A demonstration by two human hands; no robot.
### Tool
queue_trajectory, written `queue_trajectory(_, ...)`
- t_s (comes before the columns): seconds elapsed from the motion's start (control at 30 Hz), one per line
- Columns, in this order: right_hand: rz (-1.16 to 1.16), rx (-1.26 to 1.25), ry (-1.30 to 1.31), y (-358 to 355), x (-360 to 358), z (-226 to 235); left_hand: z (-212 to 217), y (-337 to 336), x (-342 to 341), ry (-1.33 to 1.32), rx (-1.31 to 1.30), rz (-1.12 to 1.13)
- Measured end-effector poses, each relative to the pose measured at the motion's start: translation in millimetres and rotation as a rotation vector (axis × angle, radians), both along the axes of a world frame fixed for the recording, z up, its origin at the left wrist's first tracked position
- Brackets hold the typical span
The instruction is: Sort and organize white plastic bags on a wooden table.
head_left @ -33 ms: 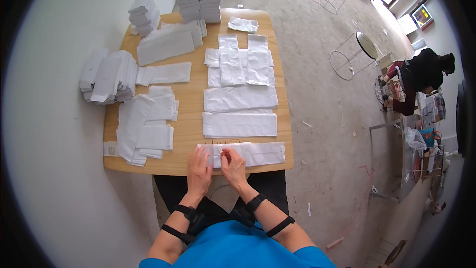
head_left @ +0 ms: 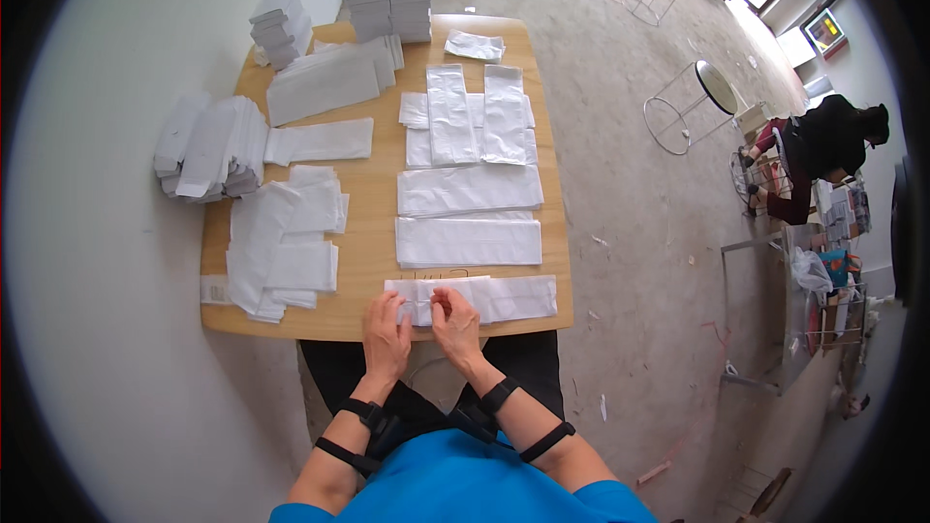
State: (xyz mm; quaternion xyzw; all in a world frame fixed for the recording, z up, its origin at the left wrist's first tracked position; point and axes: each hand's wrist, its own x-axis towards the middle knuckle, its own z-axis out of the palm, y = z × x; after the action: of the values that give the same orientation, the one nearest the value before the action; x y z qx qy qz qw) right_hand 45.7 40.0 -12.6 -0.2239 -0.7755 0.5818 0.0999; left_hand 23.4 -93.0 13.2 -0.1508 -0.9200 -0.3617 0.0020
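Observation:
A long, flat white folded strip point(head_left: 523, 298), thin like paper or plastic film, lies across the table's near edge. A shorter white piece lies over its left part. My left hand point(head_left: 387, 334) is at the left end of the strip, fingers bent but apart, with nothing seen in it. My right hand point(head_left: 455, 326) rests on the strip's middle, its fingers curled and thumb close to the forefinger. Whatever those fingertips pinch is too small to make out. Just beyond lies another flat white strip point(head_left: 469, 242), with a further folded strip point(head_left: 470, 191) behind it.
The wooden table point(head_left: 378, 223) also bears fanned white strips point(head_left: 262, 242) on the left, a heap of white cartons point(head_left: 215, 150) and stacked white boxes point(head_left: 389, 0) at the back. A wall point(head_left: 107, 232) runs along the left. Stools point(head_left: 715, 87) and a seated person point(head_left: 828, 140) are at right.
My left hand has drawn back slightly toward me and its fingers are more bent. My right hand and the strips look the same.

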Motion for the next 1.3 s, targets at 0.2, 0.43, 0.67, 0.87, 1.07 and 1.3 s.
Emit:
queue_trajectory(0.2, -0.031, 0.041, 0.01, -5.3, -0.7, 8.1, -9.3, 2.0, -12.5, 0.007, -0.132, -0.049)
queue_trajectory(0.43, -0.046, 0.033, 0.0, -6.2, -1.6, 6.7, -23.8, -8.2, -14.8, -0.029, -0.054, -0.028)
queue_trajectory(0.67, -0.042, -0.021, -0.034, -4.4, -2.1, 11.0, -16.8, -19.4, -16.4, -0.479, 0.767, 0.255)
queue_trajectory(0.87, -0.01, -0.08, -0.061, 3.3, -0.6, 77.6, 18.2, 13.9, -4.1, -0.339, 0.6, 0.102)
queue_trajectory(1.07, -0.135, -0.014, -0.082, 34.6, 7.2, 51.5, 23.9, 39.1, 7.3, -0.262, 0.457, 0.217)
queue_trajectory(1.3, -0.186, 0.189, -0.143, 57.4, 17.9, 19.6, 8.8, 34.7, -3.7, -0.248, 0.241, 0.217)
